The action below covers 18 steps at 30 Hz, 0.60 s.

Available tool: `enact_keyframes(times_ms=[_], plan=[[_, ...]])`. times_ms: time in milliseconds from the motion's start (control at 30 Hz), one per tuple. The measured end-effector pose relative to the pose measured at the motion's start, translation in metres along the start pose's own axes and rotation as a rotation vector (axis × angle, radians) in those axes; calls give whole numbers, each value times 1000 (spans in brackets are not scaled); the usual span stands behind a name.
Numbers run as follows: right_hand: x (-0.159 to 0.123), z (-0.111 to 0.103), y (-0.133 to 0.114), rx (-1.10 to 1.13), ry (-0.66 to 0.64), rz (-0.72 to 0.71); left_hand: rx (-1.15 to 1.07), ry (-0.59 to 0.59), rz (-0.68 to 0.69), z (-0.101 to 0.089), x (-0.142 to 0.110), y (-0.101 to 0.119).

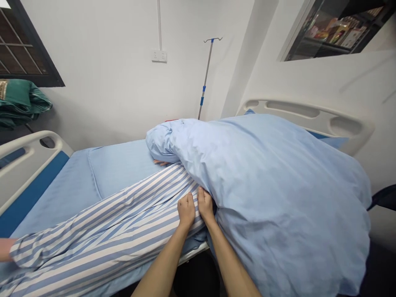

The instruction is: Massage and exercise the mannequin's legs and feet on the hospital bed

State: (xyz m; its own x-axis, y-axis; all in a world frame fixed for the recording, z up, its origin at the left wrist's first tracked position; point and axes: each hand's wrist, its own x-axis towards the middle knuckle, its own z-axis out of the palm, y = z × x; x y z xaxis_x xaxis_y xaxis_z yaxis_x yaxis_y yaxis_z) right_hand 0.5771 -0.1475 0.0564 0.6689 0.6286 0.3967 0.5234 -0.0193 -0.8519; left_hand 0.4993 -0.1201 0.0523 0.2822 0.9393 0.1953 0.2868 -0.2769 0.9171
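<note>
Currently, the left hand [186,210] and right hand [206,204] clench the striped pyjama trousers [123,218] beside the blue quilt [278,198].

A blue blanket [262,194] is hiding the lying person's upper body, and the left edge is cutting off a bare ankle [4,249]. The bottom edge is cropping the left forearm [161,268] and right forearm [232,264], while packages [337,35] behind glass are staying too small to tell.
</note>
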Motion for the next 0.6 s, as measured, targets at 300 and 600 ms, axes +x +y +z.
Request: enact_keyframes(times_ms=[300,600], plan=[[0,-1,9,-42,-24,114,-203,-155,-157,-48,3,-26],[0,-1,13,-152,-38,114,124,201,-249,-271,-16,-115]])
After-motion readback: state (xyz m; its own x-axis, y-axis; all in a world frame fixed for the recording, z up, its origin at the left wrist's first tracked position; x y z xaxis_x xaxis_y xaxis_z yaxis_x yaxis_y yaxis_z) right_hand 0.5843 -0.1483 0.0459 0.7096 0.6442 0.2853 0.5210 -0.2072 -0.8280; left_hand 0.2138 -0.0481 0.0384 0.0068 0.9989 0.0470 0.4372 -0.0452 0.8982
